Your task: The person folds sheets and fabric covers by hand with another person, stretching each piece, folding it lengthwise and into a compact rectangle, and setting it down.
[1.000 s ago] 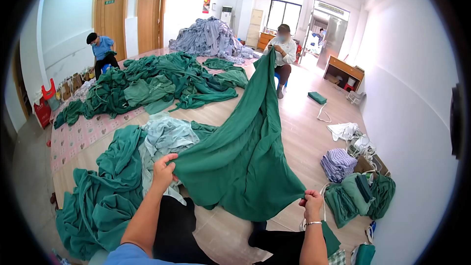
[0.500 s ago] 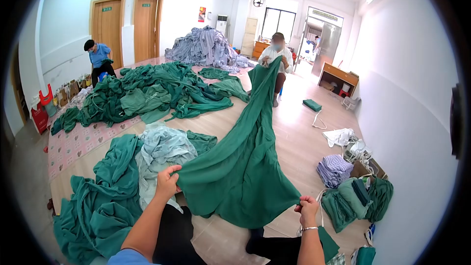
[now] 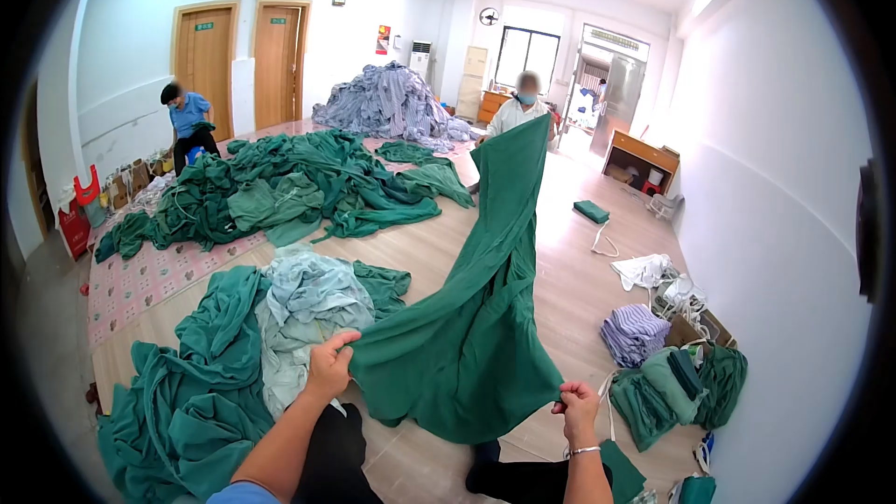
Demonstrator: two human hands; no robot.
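A long green cloth sheet (image 3: 467,345) stretches from my hands up to a person in a white top (image 3: 515,115) facing me. My left hand (image 3: 330,366) pinches its near left corner, and my right hand (image 3: 579,403) pinches the near right corner. Between them the near edge sags in a curve above the floor. The far end is raised in front of that person, whose hands are mostly hidden by it. Close to my left hand lie a pale green cloth heap (image 3: 313,289) and a darker green cloth pile (image 3: 191,401).
A large green cloth heap (image 3: 289,182) covers a pink mat (image 3: 140,285), with a striped cloth pile (image 3: 387,103) behind. Another person in blue (image 3: 189,112) sits at left. Folded green bundles (image 3: 658,387) and a striped bundle (image 3: 637,331) lie by the right wall.
The far end of the sheet has spread wider and straighter as the person opposite moved their hands apart. My left hand has shifted slightly right and down; my right hand moved slightly left.
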